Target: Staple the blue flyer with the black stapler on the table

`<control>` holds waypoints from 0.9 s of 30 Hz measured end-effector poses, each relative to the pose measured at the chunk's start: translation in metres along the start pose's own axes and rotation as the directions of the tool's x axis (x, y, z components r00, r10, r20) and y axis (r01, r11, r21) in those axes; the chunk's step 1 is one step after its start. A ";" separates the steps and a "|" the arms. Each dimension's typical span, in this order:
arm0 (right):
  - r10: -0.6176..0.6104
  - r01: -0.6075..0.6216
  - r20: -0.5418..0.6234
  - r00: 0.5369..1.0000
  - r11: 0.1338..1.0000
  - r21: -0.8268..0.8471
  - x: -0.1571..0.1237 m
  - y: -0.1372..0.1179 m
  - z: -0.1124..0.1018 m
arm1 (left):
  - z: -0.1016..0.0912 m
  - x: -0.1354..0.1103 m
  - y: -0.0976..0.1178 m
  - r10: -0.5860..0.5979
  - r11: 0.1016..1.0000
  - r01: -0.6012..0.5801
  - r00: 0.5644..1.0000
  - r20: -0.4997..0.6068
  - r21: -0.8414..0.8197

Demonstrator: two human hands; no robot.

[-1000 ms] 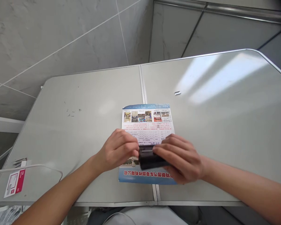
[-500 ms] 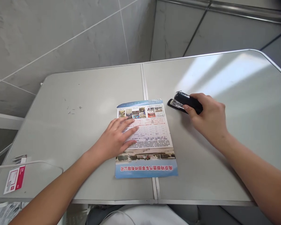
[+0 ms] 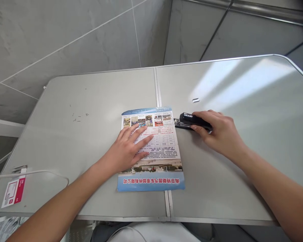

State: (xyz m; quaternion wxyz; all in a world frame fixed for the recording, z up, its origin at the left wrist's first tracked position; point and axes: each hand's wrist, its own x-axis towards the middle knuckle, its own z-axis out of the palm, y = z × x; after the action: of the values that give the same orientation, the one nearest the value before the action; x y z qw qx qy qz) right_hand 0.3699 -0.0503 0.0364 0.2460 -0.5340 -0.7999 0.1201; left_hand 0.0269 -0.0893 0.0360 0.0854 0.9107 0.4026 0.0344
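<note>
A printed flyer (image 3: 156, 168) lies flat across the middle seam of the grey folding table (image 3: 91, 101). My left hand (image 3: 127, 149) rests on the flyer's left half with its fingers stretched out flat. My right hand (image 3: 218, 132) is closed around a black stapler (image 3: 189, 120), which sits on the table beside the flyer's upper right corner, its nose pointing at that corner.
A small metal piece (image 3: 195, 100) lies on the table beyond the stapler. A white cable (image 3: 32, 174) and a red-and-white tag (image 3: 13, 191) sit at the table's near left corner. Tiled wall stands behind the table.
Both hands were on the stapler over the flyer's lower part. My right hand carried it out to the right, then back beside the flyer's top right corner. My left hand flattened on the flyer.
</note>
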 end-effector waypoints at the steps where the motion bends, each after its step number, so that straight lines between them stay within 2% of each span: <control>1: -0.038 0.038 0.025 0.999 0.999 0.013 -0.001 -0.002 0.000 | 0.000 0.000 0.000 0.000 1.000 0.000 1.000 0.002 0.004; 6: -0.182 0.174 0.101 0.978 0.981 0.082 -0.005 -0.013 0.000 | 0.001 0.000 -0.001 0.011 1.000 -0.011 1.000 0.001 -0.004; 14: -0.233 0.199 0.171 0.957 0.960 0.196 -0.001 -0.011 -0.005 | -0.001 -0.001 -0.002 0.063 0.998 -0.063 0.998 0.007 -0.031; 20: -0.181 0.159 0.080 0.980 0.961 0.227 -0.003 -0.012 -0.013 | -0.003 -0.002 -0.001 0.086 0.996 -0.086 0.996 0.027 -0.028; 27: -0.345 0.297 0.193 0.918 0.924 0.241 -0.004 -0.015 -0.010 | -0.004 -0.001 0.003 0.140 0.990 -0.139 0.989 0.037 -0.029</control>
State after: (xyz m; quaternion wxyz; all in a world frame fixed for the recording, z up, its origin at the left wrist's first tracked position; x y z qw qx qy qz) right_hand 0.3646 -0.0603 0.0507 0.2213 -0.3487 -0.8833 0.2220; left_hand 0.0277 -0.0913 0.0404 0.1027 0.9360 0.3356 0.0280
